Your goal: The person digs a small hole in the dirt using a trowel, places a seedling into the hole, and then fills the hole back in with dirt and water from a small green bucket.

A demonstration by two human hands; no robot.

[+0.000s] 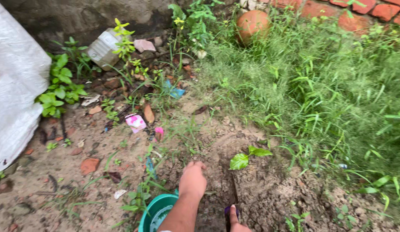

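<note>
Pressing down into loose soil, the left hand has its fingers curled under, knuckles up, tips buried in the dirt; I cannot tell whether they hold anything. Just right of that hand stands a seedling with two broad green leaves, rooted in the same dug patch. The right hand shows only at the bottom edge, right of the left forearm; its thumb and fingers are wrapped around a dark purple handle, the tool's end hidden. Left of the forearm sits a teal tub, its rim touching the arm's edge. Farther up from the seedling lie pink scraps and a blue wrapper. Beyond these a white jug lies against a wall, with a white sack at far left. Tall grass fills the ground right of the seedling, and a clay pot rests at its top.
</note>
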